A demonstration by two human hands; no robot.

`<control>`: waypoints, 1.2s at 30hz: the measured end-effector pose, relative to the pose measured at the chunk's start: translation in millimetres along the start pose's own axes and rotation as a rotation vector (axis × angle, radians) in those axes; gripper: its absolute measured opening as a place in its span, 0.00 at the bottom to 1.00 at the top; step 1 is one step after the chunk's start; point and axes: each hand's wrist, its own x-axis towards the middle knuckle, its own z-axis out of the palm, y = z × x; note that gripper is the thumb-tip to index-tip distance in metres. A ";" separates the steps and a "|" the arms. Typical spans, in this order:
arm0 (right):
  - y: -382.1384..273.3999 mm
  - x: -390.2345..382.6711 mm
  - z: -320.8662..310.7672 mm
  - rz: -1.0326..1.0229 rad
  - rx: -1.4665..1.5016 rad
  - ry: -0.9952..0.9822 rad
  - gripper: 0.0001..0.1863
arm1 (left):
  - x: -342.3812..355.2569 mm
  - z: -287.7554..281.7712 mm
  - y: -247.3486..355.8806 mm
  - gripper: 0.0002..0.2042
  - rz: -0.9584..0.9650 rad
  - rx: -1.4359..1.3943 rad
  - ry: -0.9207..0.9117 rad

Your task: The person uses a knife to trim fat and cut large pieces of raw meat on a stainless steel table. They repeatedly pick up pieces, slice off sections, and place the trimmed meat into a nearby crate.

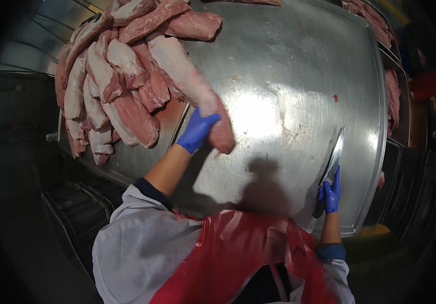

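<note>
A long pale-pink strip of pork loin (185, 73) stretches from the meat pile down toward the middle of the steel table. My left hand (197, 130), in a blue glove, is closed round its near part, and the reddish end sticks out past my fingers, slightly blurred. At the right side of the table, my blue-gloved right hand (331, 193) grips a knife (336, 156). Its long blade points away from me, and the dark handle shows below my fingers. The knife is well apart from the meat.
Several more loins (126, 96) lie heaped at the far left of the steel table (289, 61). Containers of meat (392, 96) stand beyond the raised right edge. A black crate (78, 205) is low at the left. Another person's red sleeve or garment (429, 84) shows at far right, blurred.
</note>
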 end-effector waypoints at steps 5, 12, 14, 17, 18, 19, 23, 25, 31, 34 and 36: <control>-1.2 -6.2 -17.1 -0.033 0.159 0.172 0.41 | 9.8 120.3 -2.2 0.37 0.405 0.610 -0.431; 17.2 -24.9 -68.6 -0.062 0.155 0.416 0.42 | 34.1 196.3 -14.2 0.47 0.495 1.646 -0.227; 26.1 -28.2 -91.4 -0.098 0.180 0.387 0.43 | 1.5 218.6 -13.0 0.46 0.373 1.662 -0.305; 35.2 -33.1 -116.5 -0.092 0.190 0.353 0.43 | -13.2 241.6 -12.9 0.46 0.104 1.638 -0.475; 37.1 -28.1 -120.4 -0.092 0.195 0.365 0.43 | -13.6 252.4 -12.7 0.46 -0.002 1.619 -0.537; 34.7 -28.4 -121.7 -0.061 0.210 0.323 0.43 | -13.2 275.9 -14.2 0.46 0.111 1.597 -0.473; 30.7 -7.6 -122.6 -0.162 -0.007 0.213 0.44 | 45.0 365.3 -54.3 0.48 0.484 1.225 -0.294; 7.2 -2.6 -124.4 -0.050 0.060 0.132 0.43 | 74.8 397.3 -55.0 0.47 0.388 1.156 -0.267; -32.5 25.3 -122.2 0.077 -0.064 0.053 0.44 | 130.0 422.8 -56.4 0.48 0.396 1.143 0.091; -59.6 83.1 -95.7 0.019 -0.163 -0.025 0.44 | 159.8 403.0 -71.3 0.46 0.690 1.264 0.019; -74.3 137.3 -72.2 -0.080 -0.132 -0.046 0.41 | 154.5 408.7 -70.9 0.44 0.772 1.279 -0.048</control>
